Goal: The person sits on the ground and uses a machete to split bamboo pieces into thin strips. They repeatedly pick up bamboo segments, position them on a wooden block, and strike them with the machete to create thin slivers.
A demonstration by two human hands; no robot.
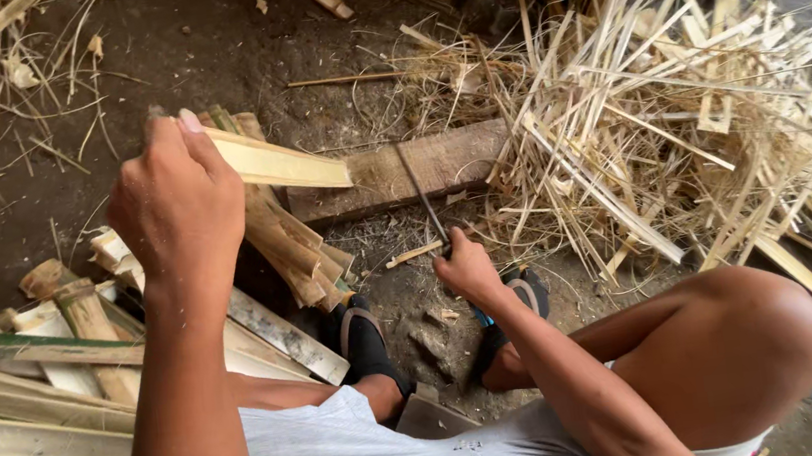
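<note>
Fingers: left hand (178, 207) grips bamboo slat (278, 161) | right hand (466, 270) grips knife (421, 196) | dirt floor (206, 48), strewn splinters (676, 119)

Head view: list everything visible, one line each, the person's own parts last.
Pale split bamboo slat: one, cream, held up in the left hand.
Dark long-bladed knife: one, blackish, held by the right hand, blade lying over the block.
Flat wooden block: one, brown, on the dirt floor, centre.
Split bamboo pieces: many, tan and green, stacked at left.
Thin bamboo strips: a heap, straw-coloured, right.
Black sandals: two, on the feet.
Left hand: closed on the slat.
Right hand: closed on the knife handle.
</note>
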